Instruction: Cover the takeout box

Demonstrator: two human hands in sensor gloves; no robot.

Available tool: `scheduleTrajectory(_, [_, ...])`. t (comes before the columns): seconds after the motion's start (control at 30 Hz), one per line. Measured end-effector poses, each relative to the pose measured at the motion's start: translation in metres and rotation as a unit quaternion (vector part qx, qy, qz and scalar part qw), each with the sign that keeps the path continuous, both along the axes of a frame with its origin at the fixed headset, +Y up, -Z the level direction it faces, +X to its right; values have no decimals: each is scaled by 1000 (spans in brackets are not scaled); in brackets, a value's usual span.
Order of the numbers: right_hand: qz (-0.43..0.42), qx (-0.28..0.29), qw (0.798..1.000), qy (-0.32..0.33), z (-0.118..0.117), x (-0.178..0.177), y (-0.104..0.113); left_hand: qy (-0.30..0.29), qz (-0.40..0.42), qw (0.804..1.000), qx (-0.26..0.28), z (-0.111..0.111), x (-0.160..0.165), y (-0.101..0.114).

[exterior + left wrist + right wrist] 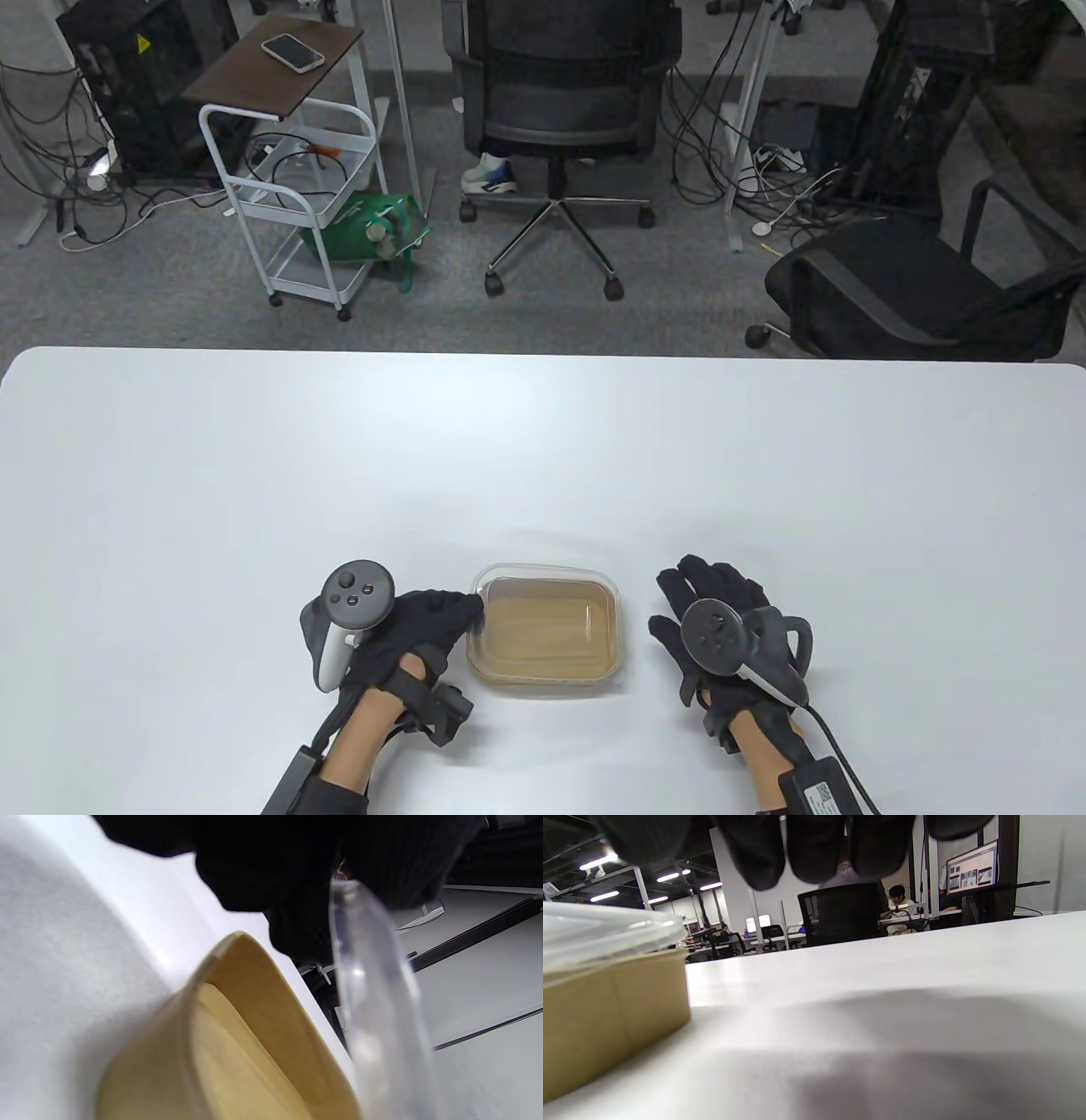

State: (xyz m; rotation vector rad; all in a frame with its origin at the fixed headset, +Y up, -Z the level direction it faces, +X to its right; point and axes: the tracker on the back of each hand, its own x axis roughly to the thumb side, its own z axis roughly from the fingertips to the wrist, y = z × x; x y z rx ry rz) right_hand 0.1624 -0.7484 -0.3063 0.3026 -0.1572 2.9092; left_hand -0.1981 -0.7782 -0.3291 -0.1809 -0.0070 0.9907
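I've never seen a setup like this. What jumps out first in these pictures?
Two black-gloved hands with controller-like trackers strapped on flank a tan paper takeout box near the white table's front edge. The left hand touches the clear plastic lid at its left corner. The right hand lies open on the table, apart from the box.

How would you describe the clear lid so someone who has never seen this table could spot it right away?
On the white table, look near the front edge, between the two gloved hands. There a tan paper takeout box sits, and the clear plastic lid lies over it, its left edge touched by the left hand. It is the only see-through thing there, with rounded corners and a glossy rim.
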Motion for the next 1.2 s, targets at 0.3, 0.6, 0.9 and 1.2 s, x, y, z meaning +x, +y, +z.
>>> scheduleTrajectory(0.3, [-4, -6, 1000, 4, 0, 0, 0, 15, -64, 998, 0, 3, 0, 4])
scheduleTrajectory(0.6, [-5, 5, 1000, 17, 9, -8, 9, 43, -192, 981, -5, 6, 0, 10])
scheduleTrajectory(0.9, [-15, 26, 999, 42, 22, -24, 24, 48, -240, 969, 41, 16, 6, 24])
scheduleTrajectory(1.2, [-76, 25, 994, 79, 12, -71, 44, -36, -265, 958, 108, 26, 52, 36])
